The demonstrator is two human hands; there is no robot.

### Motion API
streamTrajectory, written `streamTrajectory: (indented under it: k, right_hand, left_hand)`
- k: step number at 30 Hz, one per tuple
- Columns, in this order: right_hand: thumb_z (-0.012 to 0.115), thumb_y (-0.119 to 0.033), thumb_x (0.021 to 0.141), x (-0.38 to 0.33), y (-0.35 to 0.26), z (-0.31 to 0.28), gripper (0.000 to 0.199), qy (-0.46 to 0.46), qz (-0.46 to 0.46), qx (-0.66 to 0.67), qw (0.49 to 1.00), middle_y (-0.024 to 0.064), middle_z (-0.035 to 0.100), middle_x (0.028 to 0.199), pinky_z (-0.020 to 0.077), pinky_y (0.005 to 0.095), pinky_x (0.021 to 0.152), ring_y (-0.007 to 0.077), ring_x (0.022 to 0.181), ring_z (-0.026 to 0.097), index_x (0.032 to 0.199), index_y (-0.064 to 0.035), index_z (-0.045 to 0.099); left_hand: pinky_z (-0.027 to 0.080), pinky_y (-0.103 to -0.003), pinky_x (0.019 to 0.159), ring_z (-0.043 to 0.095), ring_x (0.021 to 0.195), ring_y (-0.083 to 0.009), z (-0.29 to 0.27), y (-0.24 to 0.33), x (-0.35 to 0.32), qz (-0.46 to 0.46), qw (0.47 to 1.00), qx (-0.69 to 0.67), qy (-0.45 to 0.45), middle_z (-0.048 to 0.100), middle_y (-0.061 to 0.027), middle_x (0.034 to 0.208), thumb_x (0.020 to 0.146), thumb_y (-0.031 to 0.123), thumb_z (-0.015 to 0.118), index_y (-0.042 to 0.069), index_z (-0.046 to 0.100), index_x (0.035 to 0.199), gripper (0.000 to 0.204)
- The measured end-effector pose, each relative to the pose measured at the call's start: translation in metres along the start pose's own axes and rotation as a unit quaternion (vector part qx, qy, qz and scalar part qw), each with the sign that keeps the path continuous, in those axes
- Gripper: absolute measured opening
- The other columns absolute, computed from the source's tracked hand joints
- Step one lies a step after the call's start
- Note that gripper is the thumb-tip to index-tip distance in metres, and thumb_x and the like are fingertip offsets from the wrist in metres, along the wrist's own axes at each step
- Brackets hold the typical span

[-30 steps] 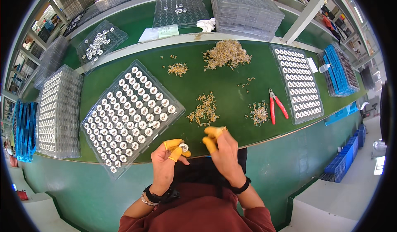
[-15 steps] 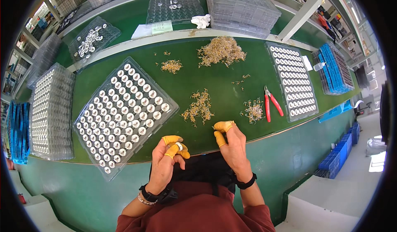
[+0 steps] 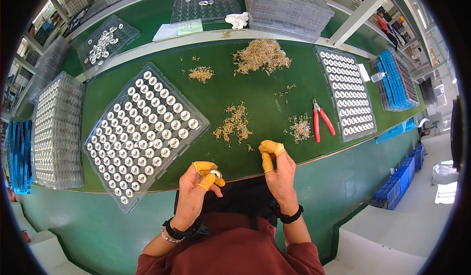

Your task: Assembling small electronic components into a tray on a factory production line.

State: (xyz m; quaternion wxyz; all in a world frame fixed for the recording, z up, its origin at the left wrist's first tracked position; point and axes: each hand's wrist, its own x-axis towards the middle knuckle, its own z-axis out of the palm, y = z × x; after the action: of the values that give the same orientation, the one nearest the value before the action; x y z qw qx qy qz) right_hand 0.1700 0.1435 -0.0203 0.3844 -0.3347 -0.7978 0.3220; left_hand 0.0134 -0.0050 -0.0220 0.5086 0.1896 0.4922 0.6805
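Here at the near edge of the green table (image 3: 265,103), the left hand (image 3: 196,189) is pinching a small round silver part (image 3: 215,173) between fingertips capped in yellow finger covers (image 3: 203,167), holding it just off the table edge, over the person's lap. The right hand (image 3: 279,169) hovers beside it, apart from the left, its yellow-capped thumb and forefinger curled toward each other; whether they grip anything cannot be told, as it is too small to see. Just ahead of the right hand lies a small scatter of yellowish wire bits (image 3: 234,124), with a smaller heap (image 3: 299,128) to its right, touching nothing. Red-handled pliers (image 3: 321,120) lie beside that heap, untouched. To the left of the hands sits a clear plastic tray (image 3: 142,130), turned at an angle and filled with rows of round silver parts. A narrower tray (image 3: 346,93) of the same sort lies on the far right of the table. A large pile of wire bits (image 3: 261,55) sits at the back, with a lesser clump (image 3: 201,73) to its left. Stacks of clear trays (image 3: 287,3) stand on the shelf beyond, and both wrists wear dark bands.
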Motion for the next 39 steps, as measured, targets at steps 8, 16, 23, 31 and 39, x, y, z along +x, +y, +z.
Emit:
streamTrajectory:
  k: [8, 16, 23, 31, 39]
  right_hand:
    - [0.072, -0.01, 0.079, 0.005, -0.001, 0.007, 0.02, -0.034, -0.047, -0.186, 0.981, 0.0126, 0.056, 0.085, 0.0494, 0.0422, 0.064, 0.0322, 0.074, 0.059, 0.097, -0.0033, 0.064]
    - [0.07, -0.005, 0.08, 0.009, -0.007, 0.005, 0.014, -0.1, -0.024, -0.141, 0.985, 0.0146, 0.06, 0.085, 0.0502, 0.0416, 0.064, 0.0331, 0.077, 0.061, 0.088, -0.0006, 0.059]
    - [0.067, 0.004, 0.08, 0.009, 0.0, -0.008, 0.019, -0.066, -0.001, -0.049, 0.997, 0.0169, 0.064, 0.092, 0.0503, 0.0421, 0.073, 0.037, 0.083, 0.061, 0.098, 0.0006, 0.061]
    - [0.069, 0.0, 0.08, -0.001, 0.006, -0.009, 0.017, 0.01, 0.043, -0.085, 0.995, 0.0142, 0.064, 0.087, 0.0503, 0.0424, 0.071, 0.0365, 0.075, 0.061, 0.096, -0.0016, 0.063]
    - [0.07, -0.002, 0.079, 0.011, 0.006, 0.002, 0.016, -0.036, -0.032, -0.218, 0.975, 0.0133, 0.057, 0.08, 0.0492, 0.0398, 0.06, 0.0328, 0.068, 0.059, 0.093, -0.003, 0.063]
  left_hand:
    - [0.058, -0.031, 0.061, 0.067, 0.082, -0.0226, 0.002, -0.003, -0.001, -0.005, 1.0, -0.009, -0.002, 0.064, -0.0153, 0.099, 0.096, 0.002, 0.049, -0.002, 0.054, 0.112, 0.017]
    - [0.059, -0.031, 0.06, 0.067, 0.082, -0.0216, 0.004, -0.002, -0.004, -0.018, 1.0, 0.011, 0.015, 0.065, -0.0144, 0.096, 0.094, 0.001, 0.052, -0.003, 0.055, 0.109, 0.016]
    - [0.058, -0.03, 0.057, 0.067, 0.077, -0.0205, 0.004, -0.002, -0.002, -0.03, 0.999, 0.026, 0.023, 0.066, -0.0128, 0.092, 0.091, -0.002, 0.058, -0.005, 0.058, 0.104, 0.013]
    - [0.058, -0.029, 0.056, 0.068, 0.075, -0.0199, 0.004, -0.003, -0.003, -0.028, 0.999, 0.019, 0.013, 0.066, -0.0125, 0.091, 0.091, -0.002, 0.059, -0.005, 0.059, 0.103, 0.013]
    - [0.057, -0.027, 0.059, 0.067, 0.077, -0.017, 0.006, -0.002, -0.006, -0.043, 0.999, 0.021, 0.013, 0.066, -0.0117, 0.095, 0.09, -0.004, 0.06, -0.005, 0.06, 0.103, 0.013]
